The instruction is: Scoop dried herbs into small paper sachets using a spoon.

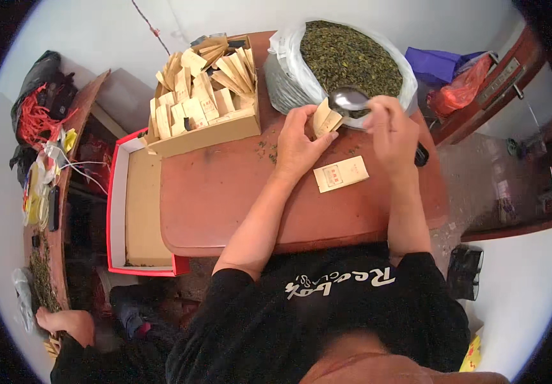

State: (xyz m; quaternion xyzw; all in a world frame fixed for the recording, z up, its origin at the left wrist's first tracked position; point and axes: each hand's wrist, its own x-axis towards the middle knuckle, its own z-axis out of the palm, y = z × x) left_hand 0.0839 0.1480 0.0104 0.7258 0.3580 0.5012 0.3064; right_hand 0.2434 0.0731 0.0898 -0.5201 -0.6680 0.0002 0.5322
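My left hand [301,144] is closed round a small tan paper packet [328,120], held upright over the table with its top toward the spoon. In my right hand [393,130] is a shiny metal spoon [349,99], its bowl tilted beside the packet's upper edge. Whether anything lies in the bowl I cannot tell. Just beyond the spoon stands a large clear plastic bag [288,77], rolled open and full of dried green leaves [346,57]. A second paper packet [341,174] with red print lies flat on the table below my hands.
A cardboard box [208,136] crammed with paper packets stands at the table's [224,205] back left. Beside it is a red-edged shallow box [117,211]. Purple and red bags [461,89] lie at the right. Another person's hand [74,323] shows at lower left.
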